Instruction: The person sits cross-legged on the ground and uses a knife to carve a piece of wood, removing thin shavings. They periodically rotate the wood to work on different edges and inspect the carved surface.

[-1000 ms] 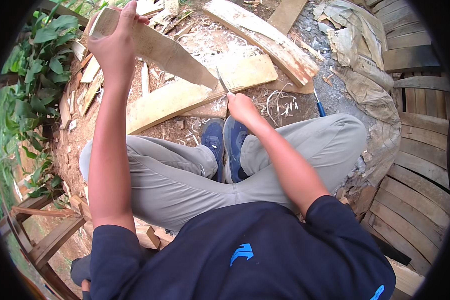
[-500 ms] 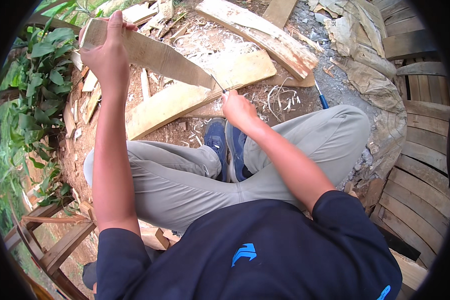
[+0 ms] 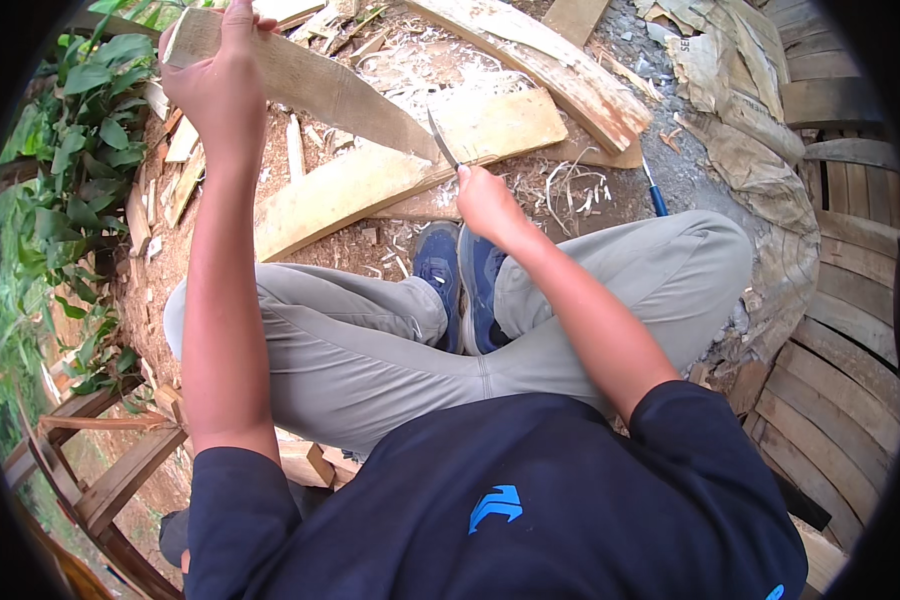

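The left hand (image 3: 220, 92) gripped the wide end of a pale, tapered wooden board (image 3: 340, 98), its narrow tip over the long, flat, tan wooden plank (image 3: 330, 205). The right hand (image 3: 490, 205), at the plank's near edge, clasped a slim, curved, grey-metal knife (image 3: 439, 135). Its blade had just swung from across the tip to beside it — seemingly between cuts.

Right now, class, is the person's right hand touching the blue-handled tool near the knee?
Apart. The head view shows the right hand gripping a knife, with pale shavings visible in the gap before the blue-handled tool.
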The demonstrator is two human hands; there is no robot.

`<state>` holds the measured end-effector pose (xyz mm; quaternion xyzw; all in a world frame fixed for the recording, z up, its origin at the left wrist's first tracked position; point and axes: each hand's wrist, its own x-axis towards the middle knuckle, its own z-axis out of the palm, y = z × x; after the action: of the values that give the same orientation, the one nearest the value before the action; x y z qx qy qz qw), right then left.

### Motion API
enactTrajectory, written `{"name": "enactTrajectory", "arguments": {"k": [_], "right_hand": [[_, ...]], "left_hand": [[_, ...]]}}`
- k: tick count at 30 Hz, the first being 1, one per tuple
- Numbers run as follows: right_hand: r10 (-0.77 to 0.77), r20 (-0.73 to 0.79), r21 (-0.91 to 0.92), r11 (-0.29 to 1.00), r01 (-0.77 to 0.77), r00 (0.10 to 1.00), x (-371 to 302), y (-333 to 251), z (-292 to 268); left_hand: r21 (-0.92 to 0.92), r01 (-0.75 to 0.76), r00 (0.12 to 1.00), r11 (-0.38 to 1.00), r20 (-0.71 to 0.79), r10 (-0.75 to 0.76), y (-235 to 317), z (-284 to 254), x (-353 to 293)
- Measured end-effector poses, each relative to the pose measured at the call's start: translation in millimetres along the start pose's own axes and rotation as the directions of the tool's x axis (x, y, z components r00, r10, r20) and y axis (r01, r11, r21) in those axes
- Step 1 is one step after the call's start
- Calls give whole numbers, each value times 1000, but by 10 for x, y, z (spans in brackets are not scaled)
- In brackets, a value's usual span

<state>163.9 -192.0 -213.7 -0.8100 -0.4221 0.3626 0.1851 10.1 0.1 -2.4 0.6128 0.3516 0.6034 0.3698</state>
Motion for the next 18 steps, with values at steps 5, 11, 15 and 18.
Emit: {"name": "enactTrajectory", "arguments": {"k": [5,11,15,18], "right_hand": [[169,366,469,816,-338,915,381,214,-296],[-109,-425,240,944,228,899,-103,-489,-498],[-70,-73,-214,975,53,995,-137,-225,-125],[-98,-23,-260,962,89,995,-103,-122,-32]], "left_hand": [[5,29,997,1000,-66,-28,-107,-100,88],[-73,29,1000,997,3,-29,-70,-142,20],[-46,-5,1000,999,20,6,-72,-79,60],[18,1,999,1000,-34,-1,-46,-60,21]]}}
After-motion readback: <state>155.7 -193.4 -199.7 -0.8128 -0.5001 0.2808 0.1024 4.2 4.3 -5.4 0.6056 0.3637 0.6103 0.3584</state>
